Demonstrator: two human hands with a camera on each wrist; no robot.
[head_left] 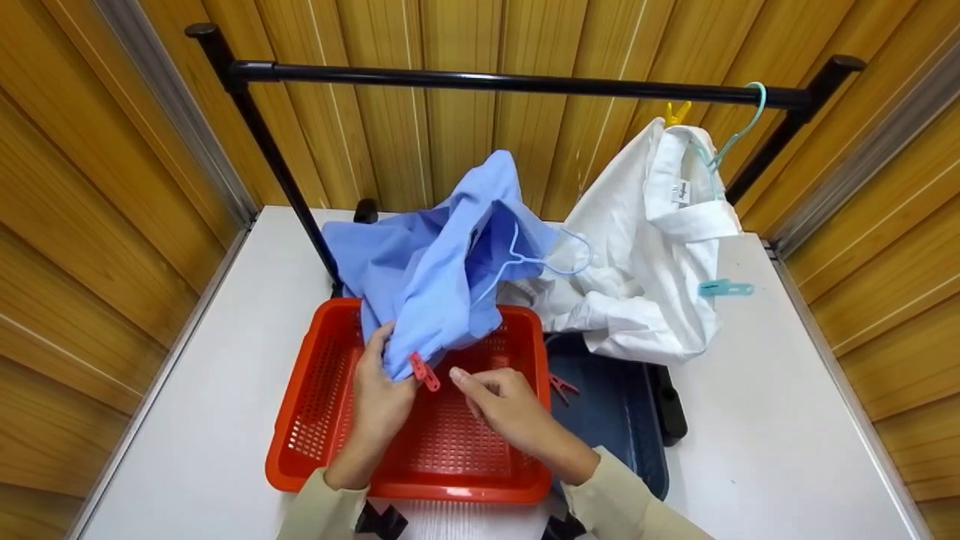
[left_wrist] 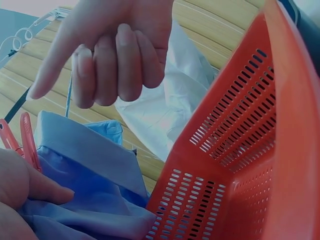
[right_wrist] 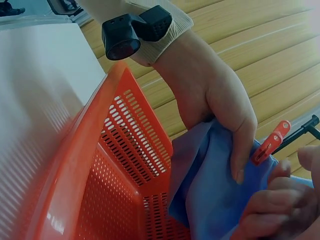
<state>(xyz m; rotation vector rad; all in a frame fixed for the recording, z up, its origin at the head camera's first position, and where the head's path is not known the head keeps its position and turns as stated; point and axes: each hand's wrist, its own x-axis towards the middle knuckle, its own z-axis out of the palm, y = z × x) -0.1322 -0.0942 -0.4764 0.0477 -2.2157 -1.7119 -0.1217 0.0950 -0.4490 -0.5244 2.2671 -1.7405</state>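
A light blue garment (head_left: 450, 285) drapes over the back of the red basket (head_left: 405, 491), with a light blue hanger (head_left: 517, 259) sticking out of its opening. My left hand (head_left: 382, 397) grips the garment's near corner, thumb on top of the cloth. Clipped to that corner is a red clothespin (head_left: 424, 372). Just right of the clothespin is my right hand (head_left: 510, 405), thumb stretched out and the other fingers loosely curled, holding nothing. In the left wrist view, the right hand (left_wrist: 120, 55) hovers above the garment and clothespin (left_wrist: 27, 142).
A black rack bar (head_left: 487, 81) spans the back. At right, white trousers (head_left: 637, 225) hang from a mint hanger (head_left: 739, 135), with yellow (head_left: 677, 114) and teal clothespins (head_left: 724, 288). A dark blue tray (head_left: 622, 420) beside the basket holds another red clothespin (head_left: 561, 386).
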